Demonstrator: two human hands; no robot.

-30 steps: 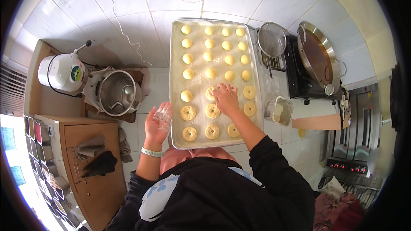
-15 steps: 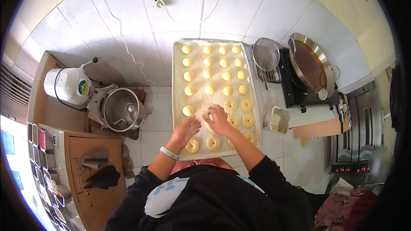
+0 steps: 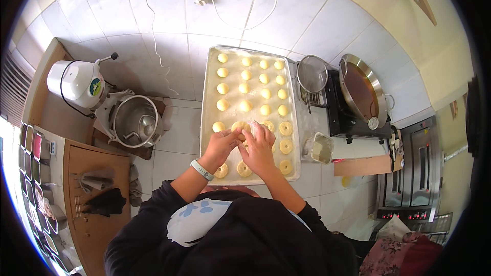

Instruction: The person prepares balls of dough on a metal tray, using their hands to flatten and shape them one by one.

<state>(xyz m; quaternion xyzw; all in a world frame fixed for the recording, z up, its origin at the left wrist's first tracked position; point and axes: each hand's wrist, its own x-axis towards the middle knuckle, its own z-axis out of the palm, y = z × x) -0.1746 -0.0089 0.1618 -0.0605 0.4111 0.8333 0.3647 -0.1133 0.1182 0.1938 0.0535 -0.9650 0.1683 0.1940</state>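
Note:
A pale yellow dough piece (image 3: 240, 126) is held between both hands above a floured baking tray (image 3: 233, 51). My left hand (image 3: 221, 145) has its fingers closed on the near left side of this dough. On the dough's right side, my right hand (image 3: 259, 149) grips with bent fingers that look dusted with flour. Rows of round dough balls (image 3: 246, 105) cover the far part of the tray. Flattened dough rings (image 3: 244, 168) with holes lie on its near and right parts. My hands hide some of the rings and the dough's underside.
A stand mixer (image 3: 76, 84) with a steel bowl (image 3: 137, 122) stands on the left. To the tray's right are a mesh strainer (image 3: 312, 74), a pan of brown liquid (image 3: 362, 89) on a black stove (image 3: 335, 110), and a clear container (image 3: 320, 148).
My hands have come together and lifted a dough piece off the tray, its shape now wider. The whole view has shifted slightly.

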